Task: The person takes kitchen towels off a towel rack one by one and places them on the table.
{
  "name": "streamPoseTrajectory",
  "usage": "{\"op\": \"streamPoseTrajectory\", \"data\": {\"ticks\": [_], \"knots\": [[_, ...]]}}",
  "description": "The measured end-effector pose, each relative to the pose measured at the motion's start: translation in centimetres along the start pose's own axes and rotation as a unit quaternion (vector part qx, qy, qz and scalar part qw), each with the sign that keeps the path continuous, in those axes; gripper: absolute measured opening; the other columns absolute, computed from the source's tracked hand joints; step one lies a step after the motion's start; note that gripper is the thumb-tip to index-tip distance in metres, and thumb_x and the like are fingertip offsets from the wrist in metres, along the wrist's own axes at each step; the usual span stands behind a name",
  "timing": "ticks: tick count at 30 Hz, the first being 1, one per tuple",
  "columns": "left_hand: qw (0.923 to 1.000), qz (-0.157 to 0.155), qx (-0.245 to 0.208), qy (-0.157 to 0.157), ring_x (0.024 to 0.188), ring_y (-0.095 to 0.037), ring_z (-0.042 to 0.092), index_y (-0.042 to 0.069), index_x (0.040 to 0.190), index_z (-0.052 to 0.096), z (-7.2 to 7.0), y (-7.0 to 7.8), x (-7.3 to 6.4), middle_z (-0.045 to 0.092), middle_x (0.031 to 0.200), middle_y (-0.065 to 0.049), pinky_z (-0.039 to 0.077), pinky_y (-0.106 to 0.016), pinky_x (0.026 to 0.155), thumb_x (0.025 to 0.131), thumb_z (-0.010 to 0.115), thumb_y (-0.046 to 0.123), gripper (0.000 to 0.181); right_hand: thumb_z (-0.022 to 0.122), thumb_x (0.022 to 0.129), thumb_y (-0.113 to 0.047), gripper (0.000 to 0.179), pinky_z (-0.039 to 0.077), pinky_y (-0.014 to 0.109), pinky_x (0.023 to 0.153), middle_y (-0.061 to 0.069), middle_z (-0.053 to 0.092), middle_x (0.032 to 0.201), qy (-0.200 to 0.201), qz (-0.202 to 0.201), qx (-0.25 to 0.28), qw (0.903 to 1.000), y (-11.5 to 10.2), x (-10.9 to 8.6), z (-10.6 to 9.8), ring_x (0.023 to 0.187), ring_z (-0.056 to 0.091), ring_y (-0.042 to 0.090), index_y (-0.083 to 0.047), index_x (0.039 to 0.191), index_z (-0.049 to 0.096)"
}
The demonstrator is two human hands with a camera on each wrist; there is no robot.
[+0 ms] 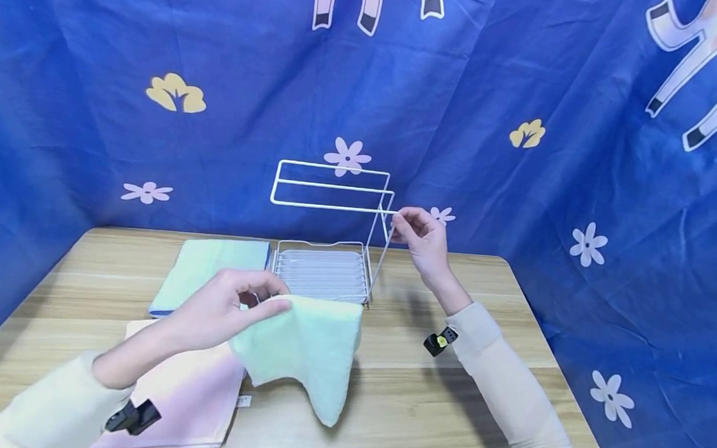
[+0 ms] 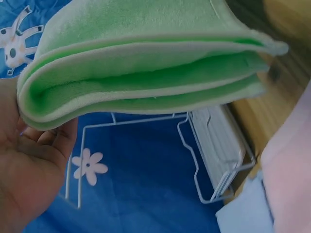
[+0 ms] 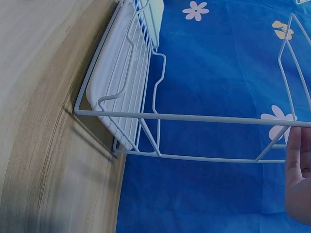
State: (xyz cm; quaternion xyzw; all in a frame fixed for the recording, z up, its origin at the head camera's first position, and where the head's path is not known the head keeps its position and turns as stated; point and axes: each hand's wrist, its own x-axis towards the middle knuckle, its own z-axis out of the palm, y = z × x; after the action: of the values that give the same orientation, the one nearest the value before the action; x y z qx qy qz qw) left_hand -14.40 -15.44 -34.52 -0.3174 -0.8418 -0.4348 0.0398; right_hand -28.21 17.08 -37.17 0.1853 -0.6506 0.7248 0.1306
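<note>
My left hand pinches a folded pale green towel by its upper edge, and the towel hangs down in front of the rack. In the left wrist view the towel's folded layers lie between thumb and fingers. A white wire rack with a low tray base and raised top rails stands at the table's back. My right hand grips the rack's right upper corner with thumb and fingertips. The right wrist view shows those fingers at the rack's side wire.
Another pale green folded towel, with blue showing at its edge, lies left of the rack. Nearer the front is a folded pink towel with a small white tag. Blue patterned cloth hangs around the wooden table.
</note>
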Motion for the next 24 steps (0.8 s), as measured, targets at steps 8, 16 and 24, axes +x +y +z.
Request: {"op": "streamPoseTrajectory", "data": {"ticks": [8,16,24], "knots": [[0.9978,-0.021,-0.043,-0.047,0.076,-0.002,0.061,0.021,0.097,0.076,2.0,0.1,0.2,0.07,0.083,0.012,0.054,-0.023,0.071,0.101,0.072,0.02,0.007,0.064,0.1,0.004,0.023,0.064,0.028,0.071,-0.004,0.072,0.082,0.003,0.0,0.002,1.0,0.1,-0.1,0.0,0.071,0.072,0.01,-0.018,0.096,0.07],[0.995,-0.031,-0.056,-0.077,0.079,-0.003,0.063,0.026,0.096,0.075,3.2,0.1,-0.2,0.073,0.092,0.011,0.055,-0.024,0.071,0.101,0.072,0.024,0.007,0.064,0.1,0.004,0.019,0.065,0.033,0.073,-0.007,0.072,0.081,0.003,0.003,-0.001,1.0,0.0,-0.1,0.0,0.072,0.072,0.01,-0.014,0.097,0.07],[0.9929,0.001,-0.075,-0.092,0.078,-0.001,0.062,0.024,0.096,0.075,3.7,0.8,-0.9,0.074,0.092,0.01,0.055,-0.023,0.068,0.102,0.071,0.022,0.007,0.064,0.101,0.003,0.021,0.063,0.026,0.071,-0.009,0.072,0.081,0.003,0.0,0.0,1.0,0.0,-0.1,0.1,0.071,0.072,0.011,-0.017,0.096,0.07]]}}
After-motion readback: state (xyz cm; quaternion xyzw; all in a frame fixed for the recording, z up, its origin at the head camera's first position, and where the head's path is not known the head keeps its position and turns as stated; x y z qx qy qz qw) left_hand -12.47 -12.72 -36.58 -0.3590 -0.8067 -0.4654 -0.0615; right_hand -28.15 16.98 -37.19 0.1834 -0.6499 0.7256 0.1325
